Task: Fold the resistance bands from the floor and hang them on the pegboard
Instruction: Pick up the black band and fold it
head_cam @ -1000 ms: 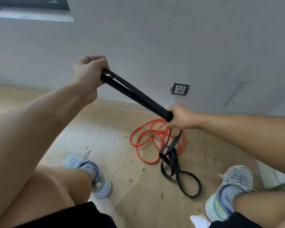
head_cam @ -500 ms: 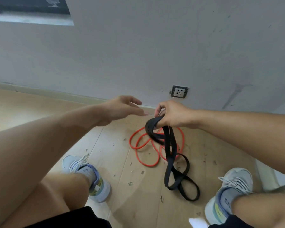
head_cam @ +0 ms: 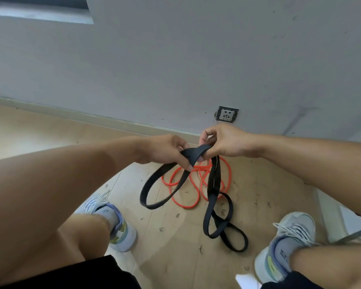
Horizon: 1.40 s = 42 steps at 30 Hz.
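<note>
While both hands grip black band (head_cam: 193,152), fingertips hidden.

Head view, steeply down at floor (head_cam: 175,257)

the two hands meet at the centre of the frame, left hand (head_cam: 165,151) just left of right hand (head_cam: 223,142), both on the top fold of a flat band (head_cam: 214,184). one loop of it hangs lower left of the hands; the rest drops to the floor (head_cam: 50,132) lower right of centre. a thin band (head_cam: 193,195) lies coiled on the floor behind and under it. a wall socket (head_cam: 227,114) sits just above the right hand. one shoe (head_cam: 121,226) is at lower left, the other shoe (head_cam: 288,243) at lower right.
</note>
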Each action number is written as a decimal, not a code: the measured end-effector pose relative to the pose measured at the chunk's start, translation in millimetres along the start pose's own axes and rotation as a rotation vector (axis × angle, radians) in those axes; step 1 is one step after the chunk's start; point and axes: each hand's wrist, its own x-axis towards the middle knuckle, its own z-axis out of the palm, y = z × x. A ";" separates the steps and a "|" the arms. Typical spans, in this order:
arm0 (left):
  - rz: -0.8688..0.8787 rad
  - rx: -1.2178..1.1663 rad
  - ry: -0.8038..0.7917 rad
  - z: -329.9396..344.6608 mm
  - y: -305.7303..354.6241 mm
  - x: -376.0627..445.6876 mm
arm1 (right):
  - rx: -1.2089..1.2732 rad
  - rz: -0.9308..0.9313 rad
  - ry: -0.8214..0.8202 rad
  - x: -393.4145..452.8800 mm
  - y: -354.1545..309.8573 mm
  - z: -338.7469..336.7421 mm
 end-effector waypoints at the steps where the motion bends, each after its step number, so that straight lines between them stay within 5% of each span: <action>1: -0.001 -0.062 -0.035 -1.2 1.2 -1.0 | 0.005 -0.006 -0.001 -0.2 0.5 -1.7; 9: 0.029 -0.293 0.009 -2.2 7.1 -2.9 | -0.098 -0.065 0.055 1.7 -2.5 -13.1; 27: 0.063 -0.233 -0.019 -6.4 5.8 -7.5 | 0.106 0.011 -0.037 2.0 -1.3 -4.0; 32: 0.125 -0.239 0.072 -15.2 8.5 -10.6 | 0.047 -0.006 -0.168 -3.0 0.6 -3.2; 37: 0.275 -0.303 0.196 -19.5 18.3 -16.4 | 0.004 -0.057 -0.090 2.8 6.4 16.8; 42: 0.371 -0.722 0.423 -38.6 27.9 -20.9 | -0.035 0.016 -0.217 3.1 15.8 27.3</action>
